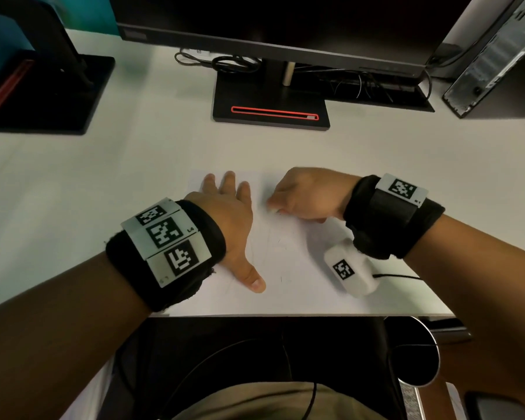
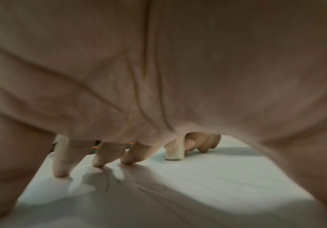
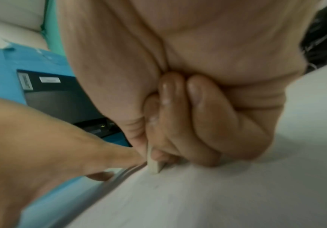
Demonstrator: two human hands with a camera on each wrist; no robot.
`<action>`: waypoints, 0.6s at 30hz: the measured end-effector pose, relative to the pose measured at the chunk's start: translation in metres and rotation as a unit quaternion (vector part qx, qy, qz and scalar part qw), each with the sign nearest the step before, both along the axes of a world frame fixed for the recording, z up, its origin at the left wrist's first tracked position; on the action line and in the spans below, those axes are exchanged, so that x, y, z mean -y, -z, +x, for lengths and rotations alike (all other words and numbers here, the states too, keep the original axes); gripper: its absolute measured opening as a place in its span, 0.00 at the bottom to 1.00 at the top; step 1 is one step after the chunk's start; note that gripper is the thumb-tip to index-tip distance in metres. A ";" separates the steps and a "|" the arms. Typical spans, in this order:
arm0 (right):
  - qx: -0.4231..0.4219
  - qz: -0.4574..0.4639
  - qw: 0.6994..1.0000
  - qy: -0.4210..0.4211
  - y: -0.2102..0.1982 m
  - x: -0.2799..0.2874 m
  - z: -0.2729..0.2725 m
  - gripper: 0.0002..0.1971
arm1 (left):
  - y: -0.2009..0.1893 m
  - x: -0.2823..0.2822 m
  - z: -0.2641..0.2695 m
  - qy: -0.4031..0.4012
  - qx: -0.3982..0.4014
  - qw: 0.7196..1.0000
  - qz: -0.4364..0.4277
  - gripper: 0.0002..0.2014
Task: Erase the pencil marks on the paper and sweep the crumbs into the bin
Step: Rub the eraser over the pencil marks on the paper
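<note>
Two hands busy: left hand (image 1: pixel 228 207) spread flat, pinning paper (image 1: pixel 288 268) (stops sliding); right hand (image 1: pixel 306 194) pinching eraser (image 2: pixel 175 152), scrubbing.

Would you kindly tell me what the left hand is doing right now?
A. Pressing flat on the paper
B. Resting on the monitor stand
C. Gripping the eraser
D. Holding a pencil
A: the left hand lies spread, fingertips down on the paper, while the right hand pinches the eraser.

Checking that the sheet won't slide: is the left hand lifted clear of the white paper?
No, the left hand lies flat with fingertips pressed on the white paper.
</note>
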State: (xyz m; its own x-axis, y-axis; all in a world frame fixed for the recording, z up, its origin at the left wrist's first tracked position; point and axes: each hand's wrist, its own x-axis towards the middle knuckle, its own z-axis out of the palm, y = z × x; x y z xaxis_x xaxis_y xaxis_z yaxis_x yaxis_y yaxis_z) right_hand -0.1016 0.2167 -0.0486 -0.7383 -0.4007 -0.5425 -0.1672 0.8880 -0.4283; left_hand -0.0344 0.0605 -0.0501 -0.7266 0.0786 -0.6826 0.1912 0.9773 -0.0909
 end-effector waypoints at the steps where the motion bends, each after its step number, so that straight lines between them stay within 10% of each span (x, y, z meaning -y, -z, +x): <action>1: 0.017 -0.004 1.000 -0.002 0.001 0.000 0.002 0.18 | 0.000 0.000 0.000 0.002 -0.003 1.000 -0.003 0.81; 18: -0.019 -0.015 0.999 0.047 0.001 -0.004 -0.014 0.15 | -0.002 0.024 0.000 0.035 -0.026 0.999 0.032 0.75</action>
State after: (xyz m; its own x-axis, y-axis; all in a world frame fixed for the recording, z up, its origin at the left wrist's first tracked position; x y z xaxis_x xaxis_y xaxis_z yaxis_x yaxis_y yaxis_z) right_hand -0.1156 0.2207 -0.0500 -0.7938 -0.3443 -0.5014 -0.1002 0.8871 -0.4505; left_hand -0.0339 0.0366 -0.0477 -0.7523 0.1718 -0.6361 0.2551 0.9661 -0.0408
